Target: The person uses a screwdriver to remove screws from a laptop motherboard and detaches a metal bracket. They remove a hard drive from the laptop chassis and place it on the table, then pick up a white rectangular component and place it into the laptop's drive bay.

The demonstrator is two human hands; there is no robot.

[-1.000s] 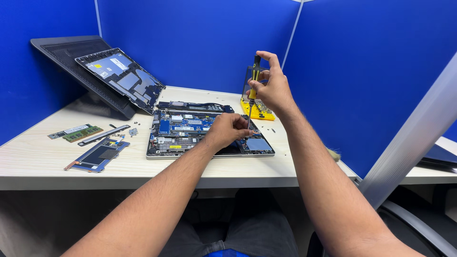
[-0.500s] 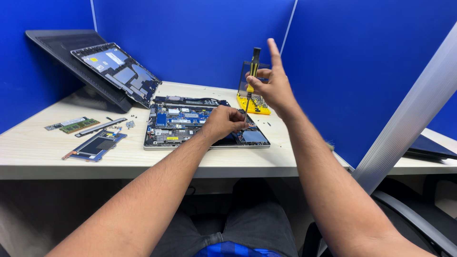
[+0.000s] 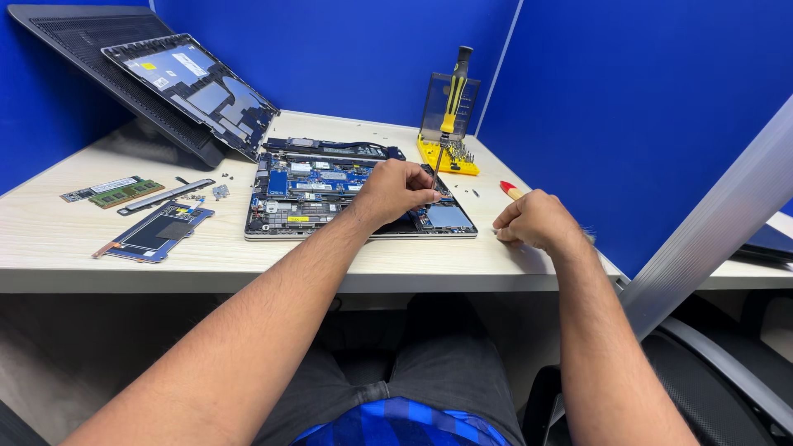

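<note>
Screwdriver [image 3: 450,107] work is in hand at the middle of the frame: the left hand [image 3: 395,192] is closed around the lower shaft of the yellow-and-black tool, which stands nearly upright with its tip down on the right part of the opened laptop [image 3: 330,194], so the grip low on the shaft looks meant to keep the tip seated while the handle rises free above. That laptop lies flat on the pale desk [image 3: 74,248] with its bottom cover off and its blue circuit board showing. At centre right the right hand [image 3: 537,221] rests on the desk just beside the laptop's right edge, its fingers curled shut on a slim tool with a red tip [image 3: 510,191] that pokes out above the knuckles; what kind of tool it is I cannot tell. Behind the screwdriver, toward the blue partition, a yellow bit tray [image 3: 450,158] with a clear upright lid stands within reach, likely so that bits can be swapped easily. In the upper left of the frame a removed dark panel [image 3: 194,87] leans against a larger tilted black cover [image 3: 74,41], both propped away from the work area. At left on the desk lie two green memory sticks [image 3: 116,192], a thin dark strip [image 3: 165,196] and a flat blue-edged pad [image 3: 157,231], set apart from one another. A few tiny screws are scattered near the tray.
</note>
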